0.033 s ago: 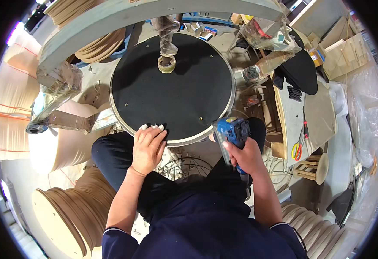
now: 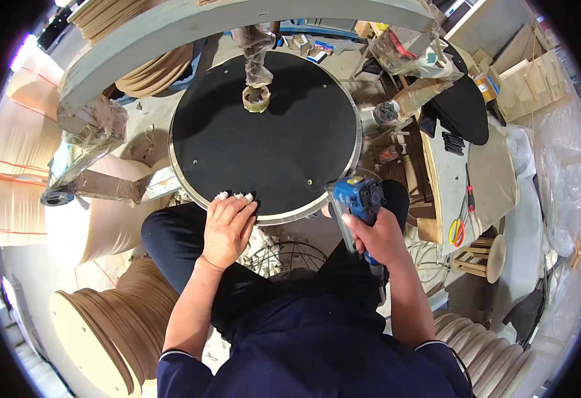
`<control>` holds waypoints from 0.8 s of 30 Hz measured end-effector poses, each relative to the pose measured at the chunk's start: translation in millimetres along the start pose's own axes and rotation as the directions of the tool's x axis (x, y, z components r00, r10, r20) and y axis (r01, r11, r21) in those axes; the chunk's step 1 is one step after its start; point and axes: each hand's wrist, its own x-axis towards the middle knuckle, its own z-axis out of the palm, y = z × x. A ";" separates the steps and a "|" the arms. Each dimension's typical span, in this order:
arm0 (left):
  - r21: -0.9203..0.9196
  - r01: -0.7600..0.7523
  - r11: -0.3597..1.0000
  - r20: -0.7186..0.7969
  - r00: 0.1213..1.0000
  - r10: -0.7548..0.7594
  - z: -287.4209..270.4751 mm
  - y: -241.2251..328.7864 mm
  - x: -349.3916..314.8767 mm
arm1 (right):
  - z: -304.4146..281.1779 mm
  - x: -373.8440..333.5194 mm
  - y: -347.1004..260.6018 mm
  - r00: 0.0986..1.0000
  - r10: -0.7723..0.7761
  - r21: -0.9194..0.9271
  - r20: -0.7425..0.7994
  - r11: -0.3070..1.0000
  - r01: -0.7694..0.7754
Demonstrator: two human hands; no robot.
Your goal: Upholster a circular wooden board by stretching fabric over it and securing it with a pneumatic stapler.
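Observation:
A large round black-covered disc (image 2: pixel 270 159) with a pale rim lies in front of my knees. A few small light spots dot its black face, one of them near the front right. My left hand (image 2: pixel 227 229) rests over the disc's near edge. Its fingers are stretched out side by side, white wraps at their tips, and hold nothing. To the right of the disc's near edge, my right hand (image 2: pixel 376 235) is closed round the handle of a blue staple gun (image 2: pixel 357 194). The gun is held just off the rim, over my right thigh.
A grey curved beam (image 2: pixel 250 14) with plastic-wrapped arms spans the far side. On the right, a workbench (image 2: pixel 449 179) bears scissors (image 2: pixel 457 231), a red-handled screwdriver (image 2: pixel 469 198) and black strips (image 2: pixel 453 142). Stacked tan discs (image 2: pixel 114 325) stand at lower left, a wooden stool (image 2: pixel 489 257) at right.

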 end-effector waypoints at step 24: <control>0.002 -0.097 0.995 -0.030 0.995 0.097 -0.5 -14.6 -0.8 | -0.7 -6.3 18.0 0.999 0.027 0.038 -0.019 0.999 -0.026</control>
